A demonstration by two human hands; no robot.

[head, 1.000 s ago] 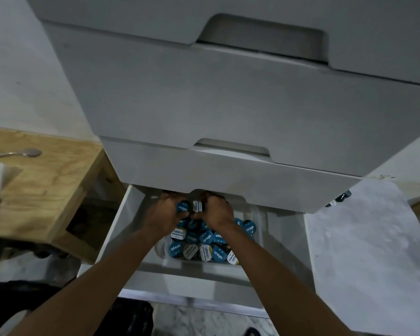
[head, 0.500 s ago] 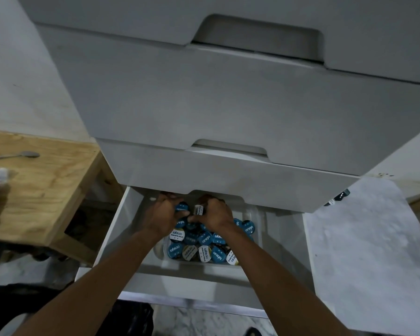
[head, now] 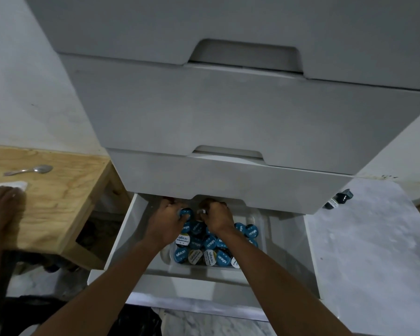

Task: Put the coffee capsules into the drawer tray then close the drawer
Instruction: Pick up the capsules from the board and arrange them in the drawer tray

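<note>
Left hand (head: 166, 223), right hand (head: 218, 218) still amid tray's (head: 204, 270) capsules (head: 210, 243)

A home kitchen corner: white drawer unit (head: 228, 112), coffee capsules (head: 210, 243), spoon (head: 32, 170) on wooden table (head: 58, 202); marble floor (head: 374, 263).

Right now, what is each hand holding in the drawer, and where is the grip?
The left hand holds a blue-lidded capsule, grip round its sides. The right hand pinches a second capsule, mostly hidden; where exactly cannot be told.

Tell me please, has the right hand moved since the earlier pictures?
No. The right hand stays just below the notch of the drawer above, over the capsules.
</note>
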